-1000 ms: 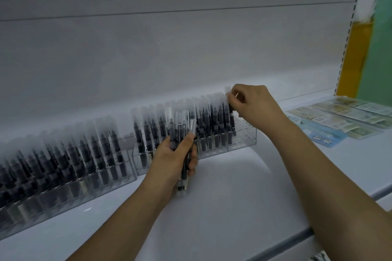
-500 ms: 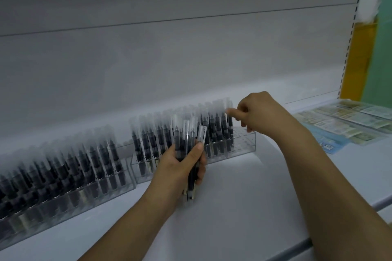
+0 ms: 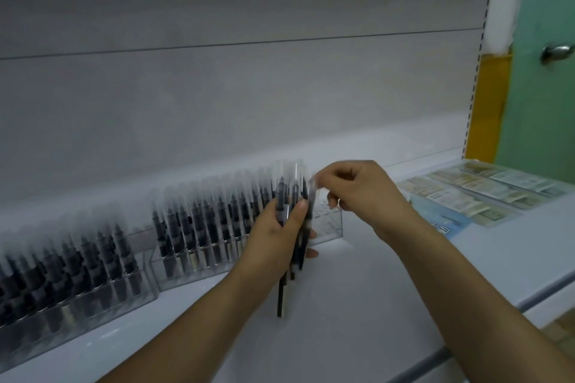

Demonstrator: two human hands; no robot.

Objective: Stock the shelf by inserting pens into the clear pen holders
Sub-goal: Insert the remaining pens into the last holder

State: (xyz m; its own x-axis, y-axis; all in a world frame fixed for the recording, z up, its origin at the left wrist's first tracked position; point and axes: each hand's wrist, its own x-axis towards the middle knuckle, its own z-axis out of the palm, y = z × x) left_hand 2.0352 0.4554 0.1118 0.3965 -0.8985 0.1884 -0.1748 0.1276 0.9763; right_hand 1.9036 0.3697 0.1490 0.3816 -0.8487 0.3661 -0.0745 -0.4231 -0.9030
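Observation:
My left hand [image 3: 273, 238] grips a bundle of black pens with clear caps [image 3: 291, 199], held upright in front of the middle clear pen holder [image 3: 329, 225]. That holder is filled with standing pens except at its right end, where open slots show. My right hand [image 3: 364, 193] reaches to the top of the bundle, its thumb and fingers pinching the clear cap of one pen [image 3: 312, 193] at the bundle's right side. A second clear holder [image 3: 77, 286], packed with pens, stands to the left on the white shelf [image 3: 357, 305].
Flat packets in clear sleeves [image 3: 476, 193] lie on the shelf to the right. The grey back panel [image 3: 249, 96] rises behind the holders. A yellow and green wall [image 3: 529, 102] stands beyond the shelf's right upright. The shelf's front edge runs at lower right.
My right hand left the holder's right end and came back to the bundle, now pinching a pen's cap. The left hand raised the bundle slightly and shifted right.

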